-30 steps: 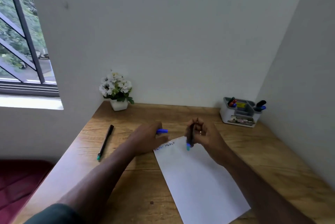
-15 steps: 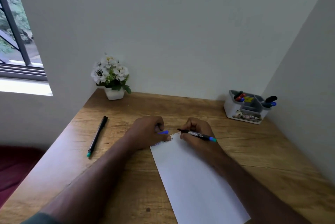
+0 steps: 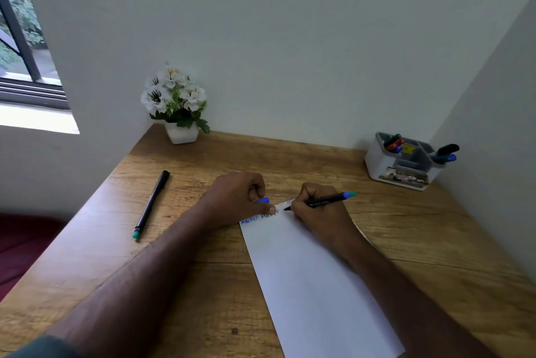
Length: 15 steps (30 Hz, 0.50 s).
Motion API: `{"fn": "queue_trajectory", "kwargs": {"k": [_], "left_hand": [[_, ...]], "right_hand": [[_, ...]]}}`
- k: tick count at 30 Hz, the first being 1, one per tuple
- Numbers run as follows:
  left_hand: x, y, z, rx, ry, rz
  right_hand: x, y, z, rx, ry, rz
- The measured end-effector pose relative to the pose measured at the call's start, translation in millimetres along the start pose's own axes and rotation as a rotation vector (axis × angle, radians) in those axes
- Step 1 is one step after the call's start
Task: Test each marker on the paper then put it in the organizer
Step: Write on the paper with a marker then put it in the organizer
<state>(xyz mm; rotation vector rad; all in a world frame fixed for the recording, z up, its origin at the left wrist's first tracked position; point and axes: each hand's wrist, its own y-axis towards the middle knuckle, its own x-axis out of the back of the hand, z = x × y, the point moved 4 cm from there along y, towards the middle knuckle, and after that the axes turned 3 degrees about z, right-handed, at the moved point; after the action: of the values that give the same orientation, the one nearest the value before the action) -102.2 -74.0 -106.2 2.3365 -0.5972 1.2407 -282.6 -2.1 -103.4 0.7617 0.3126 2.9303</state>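
Observation:
A white sheet of paper (image 3: pixel 313 279) lies on the wooden desk (image 3: pixel 179 276) with blue and dark writing along its top edge. My right hand (image 3: pixel 319 212) grips a black marker (image 3: pixel 327 200) with a blue-green end, its tip down on the paper's top edge. My left hand (image 3: pixel 237 198) rests on the paper's top left corner and holds a blue cap (image 3: pixel 262 200) in curled fingers. A second black marker (image 3: pixel 151 204) with a teal end lies on the desk to the left. The grey and white organizer (image 3: pixel 406 175) stands at the back right with several markers in it.
A white pot of white flowers (image 3: pixel 177 105) stands at the desk's back left corner. Walls close the desk in at the back and right. A window (image 3: pixel 20 47) is at the far left, and a dark red surface (image 3: pixel 20 247) lies below the desk's left edge.
My right hand turned the marker from upright, blue end down, to slanted with the dark tip on the paper's top edge. The camera tilted down and moved closer.

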Motion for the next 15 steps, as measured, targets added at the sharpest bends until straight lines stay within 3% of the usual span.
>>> {"fn": "queue_trajectory", "kwargs": {"k": [15], "left_hand": [[-0.1,-1.7,0.6,0.008,-0.022,-0.011]], "right_hand": [[-1.9,0.4,2.1,0.056,-0.030,-0.001]]}}
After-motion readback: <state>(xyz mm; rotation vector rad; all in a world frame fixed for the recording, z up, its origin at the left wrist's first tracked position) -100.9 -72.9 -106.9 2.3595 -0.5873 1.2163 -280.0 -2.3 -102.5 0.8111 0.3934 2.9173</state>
